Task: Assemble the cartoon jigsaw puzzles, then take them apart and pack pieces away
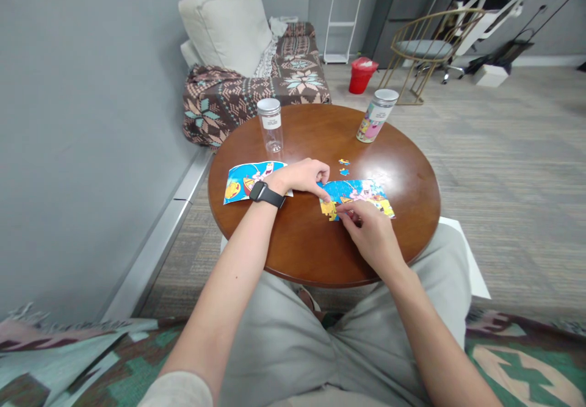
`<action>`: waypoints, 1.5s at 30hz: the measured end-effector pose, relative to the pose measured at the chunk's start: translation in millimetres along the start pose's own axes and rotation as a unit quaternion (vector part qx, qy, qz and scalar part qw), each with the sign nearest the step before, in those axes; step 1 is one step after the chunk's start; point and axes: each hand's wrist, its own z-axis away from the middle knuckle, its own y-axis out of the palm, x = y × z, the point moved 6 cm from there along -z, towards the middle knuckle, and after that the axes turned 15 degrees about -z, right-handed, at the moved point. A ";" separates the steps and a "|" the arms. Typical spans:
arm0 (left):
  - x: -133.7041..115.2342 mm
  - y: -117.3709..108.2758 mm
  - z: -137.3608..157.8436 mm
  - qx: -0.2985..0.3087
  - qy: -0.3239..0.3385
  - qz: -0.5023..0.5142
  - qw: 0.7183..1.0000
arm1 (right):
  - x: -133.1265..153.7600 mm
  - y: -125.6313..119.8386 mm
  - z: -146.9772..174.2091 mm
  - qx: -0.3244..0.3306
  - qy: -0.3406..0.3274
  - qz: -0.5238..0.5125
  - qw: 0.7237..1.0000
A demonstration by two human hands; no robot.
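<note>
Beyond me is the sofa (293, 83) with its patterned cover, and in front of my knees stands the round brown surface (311, 251) I work on. Toward its far side are two lidded jars, a clear one (273, 137) to the left and a colourful one (370, 125) to the right. The puzzle (342, 191) lies flat near the middle, between my hands, its picture largely filled in and its lower left edge ragged. The printed picture sheet (242, 182) lies to its left, partly under my wrist. My left hand (303, 176) rests at the puzzle's left end, fingers curled with the thumb spread away from them, the thumb at the edge. My right hand (370, 229) is at the lower edge, thumb and fingertips drawn close together; I cannot tell whether a piece is pinched there. Smallest are two loose pieces (344, 172), just beyond the upper edge. I judge this to be the fitting of the yellow lower left part, near completion; the next move calls for lining up tabs gently while my left thumb steadies the edge.
</note>
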 end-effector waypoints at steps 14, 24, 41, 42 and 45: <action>1.4 -0.2 1.1 0.005 -0.008 -0.004 1.000 | 2.2 -8.0 8.7 -0.039 0.030 0.009 0.999; -0.3 -1.1 1.2 0.010 -0.013 -0.008 1.000 | 3.9 -7.0 9.3 -0.045 0.029 0.007 0.999; 1.5 0.0 0.3 0.007 -0.011 0.005 1.000 | 5.9 2.7 10.9 0.012 0.021 0.028 0.999; 1.8 0.3 0.2 0.007 -0.009 0.004 1.000 | 6.5 2.7 10.8 0.012 0.019 0.028 0.999; 2.6 0.6 0.0 0.005 -0.009 -0.001 1.000 | 8.1 2.8 10.6 0.016 0.015 0.029 0.999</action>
